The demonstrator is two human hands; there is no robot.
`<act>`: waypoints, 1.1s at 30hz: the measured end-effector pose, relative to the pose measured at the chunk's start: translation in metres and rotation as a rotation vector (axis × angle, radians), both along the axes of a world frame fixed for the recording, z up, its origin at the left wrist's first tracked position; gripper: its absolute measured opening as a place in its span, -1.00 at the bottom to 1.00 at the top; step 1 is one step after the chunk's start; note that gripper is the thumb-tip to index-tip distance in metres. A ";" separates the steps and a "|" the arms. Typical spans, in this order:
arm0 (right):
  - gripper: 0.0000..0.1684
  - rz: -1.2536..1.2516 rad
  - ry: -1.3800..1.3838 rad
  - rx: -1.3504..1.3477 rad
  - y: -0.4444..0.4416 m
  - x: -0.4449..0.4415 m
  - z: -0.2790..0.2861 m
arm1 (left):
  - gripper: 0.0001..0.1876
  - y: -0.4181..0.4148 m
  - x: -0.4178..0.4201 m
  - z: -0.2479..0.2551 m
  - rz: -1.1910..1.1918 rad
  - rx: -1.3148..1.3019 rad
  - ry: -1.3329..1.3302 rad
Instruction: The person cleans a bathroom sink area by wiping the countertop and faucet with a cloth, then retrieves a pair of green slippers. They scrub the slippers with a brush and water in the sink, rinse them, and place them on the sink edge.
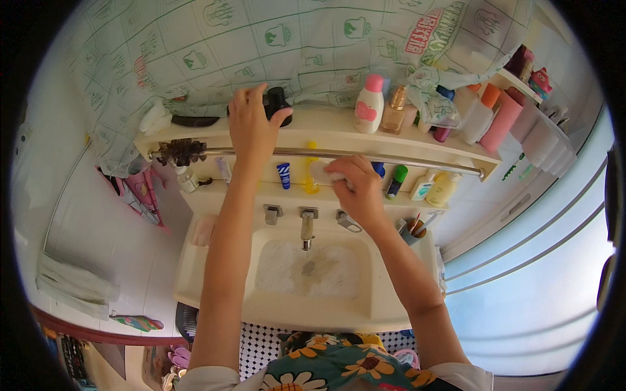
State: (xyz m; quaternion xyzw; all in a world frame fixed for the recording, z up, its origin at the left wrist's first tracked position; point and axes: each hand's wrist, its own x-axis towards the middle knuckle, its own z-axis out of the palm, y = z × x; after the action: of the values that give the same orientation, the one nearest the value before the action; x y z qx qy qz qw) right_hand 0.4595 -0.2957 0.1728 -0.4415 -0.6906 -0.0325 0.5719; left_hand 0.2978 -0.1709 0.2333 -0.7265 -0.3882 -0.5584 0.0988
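My left hand [253, 122] is at the upper shelf [323, 124], beside a small black bottle [279, 103]. The thumb overlaps the bottle's lower part; whether the fingers grip it or another dark item behind them is hidden. My right hand [361, 189] is in front of the metal rail [342, 155], pinching a whitish cloth or pad [320, 172] that looks soft and blurred. Below both hands is the cream washbasin [308, 310], with a faucet [307, 228] above whitish, cloudy contents with a brownish patch.
To the right on the upper shelf stand a pink-capped white bottle [369, 105], a foundation bottle [394, 111] and a pink tube [503, 118]. The lower shelf [342, 195] holds a blue tube [283, 176] and a green-capped bottle [396, 181]. A toothbrush cup [412, 230] sits at the basin's right.
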 end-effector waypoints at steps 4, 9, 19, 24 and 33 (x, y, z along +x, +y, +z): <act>-0.63 -0.194 0.095 0.087 -0.023 0.026 0.004 | -0.47 -0.019 0.054 0.015 -0.197 0.050 -0.023; -0.57 -0.351 0.170 0.117 -0.031 0.045 0.015 | -0.37 -0.026 0.113 0.006 -0.295 -0.200 -0.011; -0.59 -0.476 -0.246 0.132 0.012 0.040 0.024 | -0.54 -0.021 0.082 0.007 -0.220 -0.258 -0.066; -0.86 -0.617 -0.479 -0.031 0.054 0.018 0.024 | -0.53 -0.018 0.054 0.011 -0.080 -0.263 -0.031; -0.86 -0.461 -0.352 -0.078 0.074 0.014 0.033 | -0.38 -0.027 0.057 0.003 -0.051 -0.049 -0.162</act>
State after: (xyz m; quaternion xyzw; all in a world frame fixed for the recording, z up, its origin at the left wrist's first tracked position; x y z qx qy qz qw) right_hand 0.4737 -0.2218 0.2061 -0.5959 -0.6615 -0.2113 0.4034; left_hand 0.3548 -0.1984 0.2364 -0.6907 -0.3900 -0.6080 0.0352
